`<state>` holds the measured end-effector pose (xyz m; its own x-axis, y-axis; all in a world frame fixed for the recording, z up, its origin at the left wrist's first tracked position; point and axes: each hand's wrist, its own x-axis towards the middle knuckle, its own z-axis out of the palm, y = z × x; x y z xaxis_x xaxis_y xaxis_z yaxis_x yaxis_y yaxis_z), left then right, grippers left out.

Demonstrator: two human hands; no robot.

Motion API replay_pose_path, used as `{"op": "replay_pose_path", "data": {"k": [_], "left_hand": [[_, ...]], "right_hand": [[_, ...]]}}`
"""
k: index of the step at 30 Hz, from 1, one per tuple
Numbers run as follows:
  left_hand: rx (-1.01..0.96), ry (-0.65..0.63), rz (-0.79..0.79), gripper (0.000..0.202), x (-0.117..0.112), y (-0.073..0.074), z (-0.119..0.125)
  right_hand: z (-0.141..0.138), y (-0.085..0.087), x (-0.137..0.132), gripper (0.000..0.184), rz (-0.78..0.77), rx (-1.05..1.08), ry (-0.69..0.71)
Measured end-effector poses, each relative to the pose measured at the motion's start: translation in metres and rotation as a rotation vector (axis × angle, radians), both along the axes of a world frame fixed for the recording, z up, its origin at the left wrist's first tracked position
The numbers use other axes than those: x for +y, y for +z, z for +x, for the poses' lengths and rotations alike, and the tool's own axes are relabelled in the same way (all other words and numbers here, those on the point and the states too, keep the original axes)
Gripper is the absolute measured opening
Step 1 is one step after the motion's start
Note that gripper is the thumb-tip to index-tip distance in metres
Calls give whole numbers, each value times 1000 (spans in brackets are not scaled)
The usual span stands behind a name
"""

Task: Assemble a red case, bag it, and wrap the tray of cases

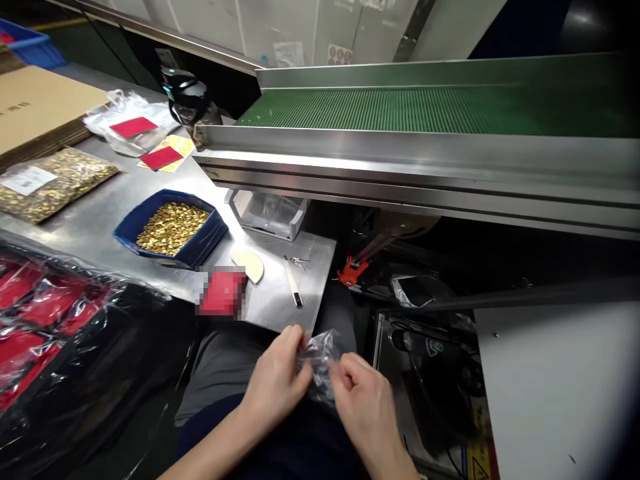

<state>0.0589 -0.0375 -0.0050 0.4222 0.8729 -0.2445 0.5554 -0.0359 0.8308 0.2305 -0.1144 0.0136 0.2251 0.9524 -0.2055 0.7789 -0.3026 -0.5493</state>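
Over my lap, both hands grip a clear plastic bag. My left hand pinches its left side, fingers closed. Across from it, my right hand is curled shut on the right side of the same crumpled bag. What the bag holds, if anything, I cannot make out. Just beyond, at the table's front edge, lies a red packet, blurred over. A cream half-round piece is beside it, with a white-and-black pen-like tool farther right.
A blue bin of small gold pieces stands on the metal table. Behind runs a green conveyor. A clear-fronted tray sits below its edge. Bagged red packets lie at left, cardboard behind.
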Motion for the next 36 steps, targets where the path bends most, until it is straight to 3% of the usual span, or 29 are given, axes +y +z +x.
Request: {"op": "replay_pose_path", "data": {"k": [2, 5, 7, 12, 14, 16, 17, 18, 20, 22, 23, 24, 27, 28, 32, 36], "left_hand": [[-18, 26, -9, 19, 1, -4, -5], [8, 192, 62, 19, 8, -4, -25], [9, 220, 66, 19, 7, -3, -49], [-29, -65, -167, 19, -30, -18, -125], [-21, 2, -236, 28, -50, -27, -152], [-45, 175, -308, 36, -65, -34, -173], [-80, 273, -347, 39, -71, -36, -179], [-129, 364, -392, 42, -75, -37, -183], [-240, 509, -485, 49, -78, -38, -184], [-312, 601, -542, 54, -76, -39, -179], [-328, 635, -546, 56, -75, -41, -176], [-337, 663, -535, 57, -73, -43, -173], [-339, 742, -459, 55, -67, -51, -166], [-336, 771, -434, 55, -65, -54, -165], [-284, 888, -335, 52, -58, -63, -169], [-211, 908, -249, 51, -51, -66, -178]], "right_hand": [[-10, 0, 2, 44, -62, 29, 123], [-23, -2, 7, 25, -129, -237, 178], [-36, -3, 15, 15, -140, -370, 215], [-77, 6, 60, 21, -239, -107, 385], [-83, 14, 84, 12, -270, 0, 577], [-87, 25, 110, 41, -336, 181, 828], [-90, 29, 124, 50, -336, 236, 873], [-96, 32, 138, 53, -295, 235, 846], [-115, 35, 162, 56, -111, 94, 666], [-139, 33, 178, 80, 23, -7, 535], [-150, 32, 181, 90, 19, 15, 478], [-157, 30, 182, 89, -22, 72, 409], [-162, 20, 172, 45, -223, 268, 187], [-161, 15, 166, 42, -292, 324, 162], [-165, -11, 141, 51, -499, 689, 41], [-188, -34, 133, 52, -525, 1052, -233]]}}
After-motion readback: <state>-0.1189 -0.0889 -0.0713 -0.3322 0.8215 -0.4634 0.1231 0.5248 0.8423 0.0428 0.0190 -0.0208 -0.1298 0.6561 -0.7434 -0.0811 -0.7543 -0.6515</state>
